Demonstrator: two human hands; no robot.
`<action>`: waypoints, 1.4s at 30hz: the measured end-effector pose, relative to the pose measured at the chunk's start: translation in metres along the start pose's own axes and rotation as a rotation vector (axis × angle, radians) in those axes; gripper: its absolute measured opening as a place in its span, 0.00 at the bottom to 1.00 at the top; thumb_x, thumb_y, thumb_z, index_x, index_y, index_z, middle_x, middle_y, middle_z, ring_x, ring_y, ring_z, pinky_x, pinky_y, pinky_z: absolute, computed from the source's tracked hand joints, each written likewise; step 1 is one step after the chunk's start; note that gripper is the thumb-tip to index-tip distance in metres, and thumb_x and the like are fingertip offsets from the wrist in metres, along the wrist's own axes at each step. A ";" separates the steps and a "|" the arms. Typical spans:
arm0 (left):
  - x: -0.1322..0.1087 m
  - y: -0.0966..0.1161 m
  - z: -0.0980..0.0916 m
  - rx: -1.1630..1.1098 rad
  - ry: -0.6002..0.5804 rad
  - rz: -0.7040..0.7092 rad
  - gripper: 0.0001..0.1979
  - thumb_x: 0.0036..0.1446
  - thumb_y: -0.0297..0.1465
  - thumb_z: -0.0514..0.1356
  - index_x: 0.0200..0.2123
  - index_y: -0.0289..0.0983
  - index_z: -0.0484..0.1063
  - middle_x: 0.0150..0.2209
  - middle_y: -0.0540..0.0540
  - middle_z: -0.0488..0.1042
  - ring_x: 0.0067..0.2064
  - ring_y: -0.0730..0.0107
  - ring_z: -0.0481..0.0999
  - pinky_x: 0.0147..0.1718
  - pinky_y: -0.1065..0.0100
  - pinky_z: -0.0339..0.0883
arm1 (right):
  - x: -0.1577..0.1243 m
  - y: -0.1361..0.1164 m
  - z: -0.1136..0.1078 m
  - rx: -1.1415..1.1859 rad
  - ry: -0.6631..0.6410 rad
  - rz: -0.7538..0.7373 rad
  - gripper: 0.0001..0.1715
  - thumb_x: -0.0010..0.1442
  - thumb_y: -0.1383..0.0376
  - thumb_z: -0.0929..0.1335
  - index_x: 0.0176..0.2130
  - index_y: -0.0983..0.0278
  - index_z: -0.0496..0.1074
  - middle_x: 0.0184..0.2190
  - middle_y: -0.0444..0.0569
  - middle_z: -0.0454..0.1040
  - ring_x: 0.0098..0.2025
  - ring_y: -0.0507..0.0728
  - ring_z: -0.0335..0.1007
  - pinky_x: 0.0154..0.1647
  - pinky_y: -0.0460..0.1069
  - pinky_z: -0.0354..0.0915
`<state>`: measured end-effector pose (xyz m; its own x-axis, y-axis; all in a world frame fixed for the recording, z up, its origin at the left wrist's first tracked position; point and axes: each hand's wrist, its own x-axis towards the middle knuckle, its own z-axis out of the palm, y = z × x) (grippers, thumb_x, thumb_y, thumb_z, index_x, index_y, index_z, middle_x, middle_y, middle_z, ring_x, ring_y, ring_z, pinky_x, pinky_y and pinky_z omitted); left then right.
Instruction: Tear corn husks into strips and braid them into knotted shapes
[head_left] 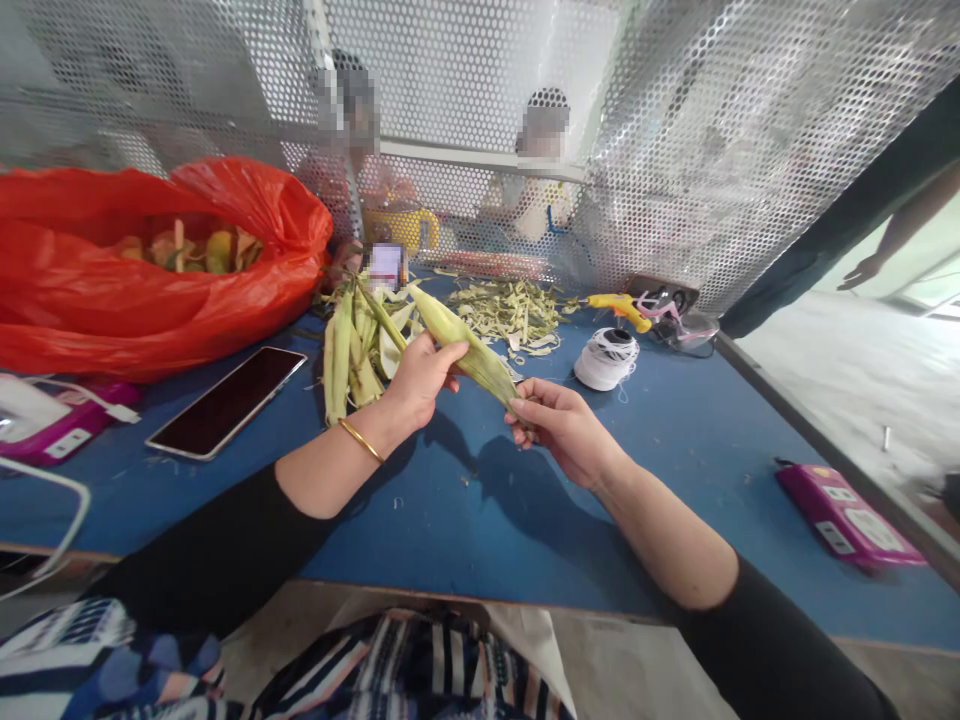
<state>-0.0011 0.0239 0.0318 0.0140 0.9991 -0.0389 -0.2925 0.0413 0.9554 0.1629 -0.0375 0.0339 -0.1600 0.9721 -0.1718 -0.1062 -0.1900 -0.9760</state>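
A long green-yellow corn husk is stretched between both hands above the blue table. My left hand has its thumb and fingers closed on the husk's middle; a gold bracelet circles that wrist. My right hand pinches the husk's lower right end, its thumb on top. Just beyond my left hand lies a pile of larger husks, some upright-looking and overlapping. Farther back, a heap of thin torn husk strips spreads on the table. To the right of the strips stands a spool of white cord.
A red plastic bag with dried pieces inside fills the back left. Near it lie a dark-screened phone and a purple power strip. A yellow glue gun, pink-framed glasses and another purple power strip are right. Perforated metal mesh stands behind.
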 end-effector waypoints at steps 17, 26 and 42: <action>-0.012 -0.015 0.005 -0.093 -0.181 -0.175 0.08 0.38 0.27 0.72 0.24 0.34 0.76 0.24 0.49 0.77 0.25 0.75 0.72 0.23 0.74 0.62 | 0.007 0.004 -0.003 -0.224 0.159 -0.124 0.16 0.42 0.59 0.75 0.24 0.63 0.67 0.17 0.42 0.73 0.15 0.47 0.64 0.16 0.43 0.57; -0.006 -0.007 0.009 -0.118 0.119 -0.119 0.06 0.48 0.26 0.68 0.24 0.33 0.73 0.23 0.49 0.75 0.23 0.73 0.73 0.25 0.70 0.68 | 0.001 0.007 0.002 -0.339 0.121 -0.211 0.18 0.47 0.55 0.74 0.22 0.61 0.64 0.15 0.39 0.69 0.14 0.49 0.63 0.15 0.45 0.58; -0.020 0.002 0.006 0.077 -0.313 -0.200 0.13 0.32 0.31 0.75 0.22 0.34 0.76 0.21 0.50 0.74 0.22 0.75 0.69 0.21 0.73 0.61 | 0.001 -0.005 -0.008 -0.189 0.180 -0.263 0.20 0.46 0.52 0.75 0.36 0.61 0.76 0.28 0.45 0.75 0.30 0.53 0.68 0.30 0.48 0.64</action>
<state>0.0038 0.0036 0.0358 0.3583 0.9220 -0.1465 -0.1817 0.2228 0.9578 0.1709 -0.0343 0.0378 0.0259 0.9961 0.0839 0.0646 0.0821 -0.9945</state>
